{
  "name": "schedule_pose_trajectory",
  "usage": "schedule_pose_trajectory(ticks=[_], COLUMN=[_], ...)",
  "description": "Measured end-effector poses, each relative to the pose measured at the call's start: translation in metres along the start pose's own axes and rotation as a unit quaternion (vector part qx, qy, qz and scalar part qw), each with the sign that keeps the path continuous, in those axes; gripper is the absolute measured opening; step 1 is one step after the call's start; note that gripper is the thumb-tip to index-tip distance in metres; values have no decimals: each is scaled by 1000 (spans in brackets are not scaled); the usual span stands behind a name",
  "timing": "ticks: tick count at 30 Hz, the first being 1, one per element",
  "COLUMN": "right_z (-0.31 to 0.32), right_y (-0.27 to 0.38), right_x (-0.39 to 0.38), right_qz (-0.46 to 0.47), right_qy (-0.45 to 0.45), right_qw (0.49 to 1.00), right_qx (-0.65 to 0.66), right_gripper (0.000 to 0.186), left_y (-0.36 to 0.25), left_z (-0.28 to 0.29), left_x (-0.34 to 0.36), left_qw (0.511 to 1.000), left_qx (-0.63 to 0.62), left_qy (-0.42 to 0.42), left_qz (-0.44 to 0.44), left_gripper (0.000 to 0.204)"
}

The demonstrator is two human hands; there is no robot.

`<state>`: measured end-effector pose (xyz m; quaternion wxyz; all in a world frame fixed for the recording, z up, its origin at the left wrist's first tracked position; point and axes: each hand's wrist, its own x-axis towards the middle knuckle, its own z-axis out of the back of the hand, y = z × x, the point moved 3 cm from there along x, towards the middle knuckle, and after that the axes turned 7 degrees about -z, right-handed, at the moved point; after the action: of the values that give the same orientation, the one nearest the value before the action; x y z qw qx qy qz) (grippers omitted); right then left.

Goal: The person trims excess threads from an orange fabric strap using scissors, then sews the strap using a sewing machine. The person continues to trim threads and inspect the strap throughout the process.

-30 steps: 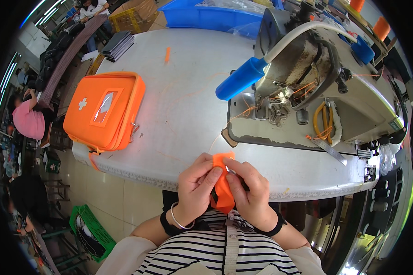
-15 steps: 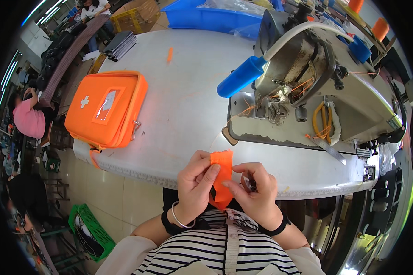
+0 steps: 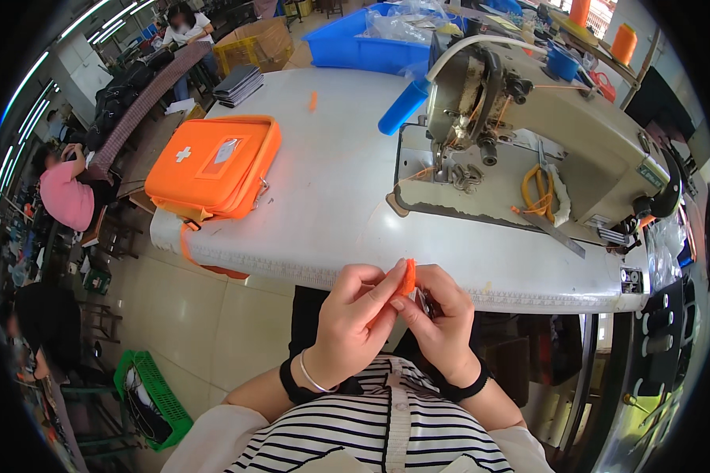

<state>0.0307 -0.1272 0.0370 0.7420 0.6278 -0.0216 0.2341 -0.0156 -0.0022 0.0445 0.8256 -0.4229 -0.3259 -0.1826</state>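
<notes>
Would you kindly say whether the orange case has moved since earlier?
No; the case keeps its spot at the left end of the table, though the view shifted.

The orange zip bag (image 3: 205,169) sits on the left part of the smooth white desk (image 3: 323,181). Behind it is the stack of thin dark folders (image 3: 238,83), and the tiny orange scrap (image 3: 313,101) lies between that stack and the grey metal sewing machine (image 3: 584,134) on the right. The yellow-handled scissors (image 3: 535,193) lie under the machine's arm. At the desk's far end is the blue plastic tray (image 3: 331,51). The green plastic basket (image 3: 170,402) is on the floor, lower left. In front, the small orange cloth piece (image 3: 408,278) is between the left grip (image 3: 355,315) and right grip (image 3: 442,323).
</notes>
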Motion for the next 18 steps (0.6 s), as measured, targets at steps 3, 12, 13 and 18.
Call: schedule_pose_trajectory(ticks=[3,12,13,18], right_z=[6,16,20,28], right_y=[-10,-6,-1,0], right_x=[-20,-53,-55,-61], right_qz=[-75,-101,-119,-71], right_qy=[26,-9,2,14], right_qw=[985,921,920,936], right_qx=[150,377,372,343], right_gripper=[13,9,9,10], left_y=[-20,-45,-48,-53], left_z=[0,-13,-13,-12], left_x=[-3,-19,-19,-20], left_qw=[1000,998,998,998], left_qx=[14,-58,-53,-25], left_qy=[10,10,9,7], left_qz=[-9,-34,-43,-52], left_gripper=[66,59,58,46])
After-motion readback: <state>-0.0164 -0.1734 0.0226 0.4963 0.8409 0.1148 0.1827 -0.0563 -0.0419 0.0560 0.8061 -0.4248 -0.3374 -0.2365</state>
